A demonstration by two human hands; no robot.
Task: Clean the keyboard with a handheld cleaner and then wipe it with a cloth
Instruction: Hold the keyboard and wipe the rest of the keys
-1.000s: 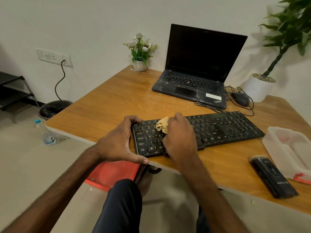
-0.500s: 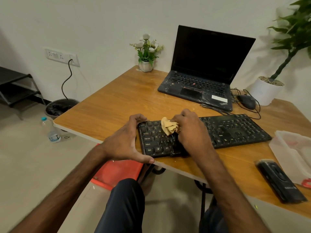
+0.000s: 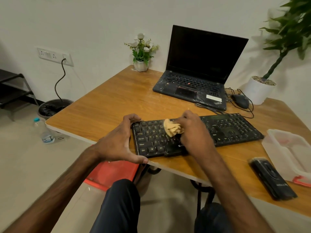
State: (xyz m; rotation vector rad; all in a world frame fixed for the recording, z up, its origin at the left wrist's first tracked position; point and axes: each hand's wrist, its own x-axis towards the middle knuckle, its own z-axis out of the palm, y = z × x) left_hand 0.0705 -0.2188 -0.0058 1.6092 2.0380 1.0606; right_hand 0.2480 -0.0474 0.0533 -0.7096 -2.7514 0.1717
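- Down front, the black handheld cleaner (image 3: 271,179) lies flat on the table (image 3: 101,111), right side.
- Here the left hand (image 3: 117,142) clamps the keyboard (image 3: 235,128) at its left end, thumb and curled fingers around it.
- The right hand (image 3: 195,132) pinches a bunched tan cloth (image 3: 172,129) against the keys.
- Open laptop (image 3: 193,81) behind.

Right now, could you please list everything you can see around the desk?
table: one, wood, centre.
keyboard: one, black, table's near edge.
cloth: one, tan, on keyboard.
cleaner: one, black, table's near right.
laptop: one, black, open, table's far side.
mouse: one, black, right of laptop.
flowers: one pot, white, far corner.
plant: one, green in white pot, far right.
box: one, clear, right edge.
bin: one, dark, floor left.
bottle: one, clear, floor by bin.
socket: one, white, wall left.
left hand: one, grips keyboard's left end.
right hand: one, holds cloth on keys.
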